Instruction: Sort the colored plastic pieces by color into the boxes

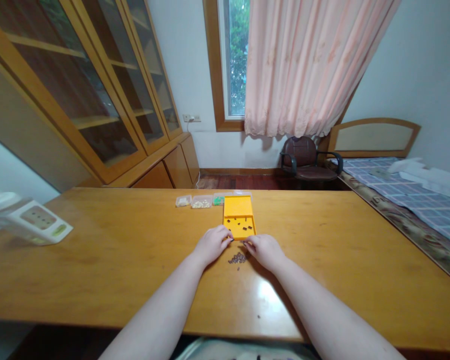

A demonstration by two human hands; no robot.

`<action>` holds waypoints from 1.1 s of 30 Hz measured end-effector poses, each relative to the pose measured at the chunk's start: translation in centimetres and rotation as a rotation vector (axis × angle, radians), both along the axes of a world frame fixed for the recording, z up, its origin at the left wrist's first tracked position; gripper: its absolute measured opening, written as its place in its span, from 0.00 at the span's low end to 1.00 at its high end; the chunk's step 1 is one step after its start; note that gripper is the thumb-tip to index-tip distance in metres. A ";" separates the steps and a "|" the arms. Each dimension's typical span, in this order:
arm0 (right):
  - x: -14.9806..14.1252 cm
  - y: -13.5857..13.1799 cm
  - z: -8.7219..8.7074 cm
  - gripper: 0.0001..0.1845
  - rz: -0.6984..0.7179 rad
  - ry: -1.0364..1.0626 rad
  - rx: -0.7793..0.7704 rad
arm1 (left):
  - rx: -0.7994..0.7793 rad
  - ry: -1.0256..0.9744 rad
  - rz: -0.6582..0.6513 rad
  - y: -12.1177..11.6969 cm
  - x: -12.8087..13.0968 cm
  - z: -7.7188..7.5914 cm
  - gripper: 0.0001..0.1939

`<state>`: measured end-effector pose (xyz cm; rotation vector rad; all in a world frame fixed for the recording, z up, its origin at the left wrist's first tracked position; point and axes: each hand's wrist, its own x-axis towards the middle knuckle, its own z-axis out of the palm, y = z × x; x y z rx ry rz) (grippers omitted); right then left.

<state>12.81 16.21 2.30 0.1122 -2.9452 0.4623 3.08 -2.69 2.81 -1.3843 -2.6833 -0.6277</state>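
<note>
A shallow yellow box (242,231) with its lid raised lies on the table, with several small dark pieces scattered inside it. My left hand (212,245) rests at the box's front left corner, thumb and fingers closed together; a dark speck shows at the fingertips, too small to name. Just off the front right corner, my right hand (265,251) pinches a small dark piece (243,243). Between the hands, nearer to me, is a loose pile of small brownish pieces (238,258), with one stray piece in front of it.
Behind the box and to its left stand small clear containers, one with whitish pieces (201,202) and one with green pieces (219,200). A clear plastic jug (30,220) is at the table's left. One tiny dark piece (258,316) lies near the front edge.
</note>
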 end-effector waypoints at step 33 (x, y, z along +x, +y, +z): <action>0.7 9.1 2.2 0.08 -0.373 -0.384 0.068 | -0.080 0.067 -0.052 1.1 1.2 0.1 0.07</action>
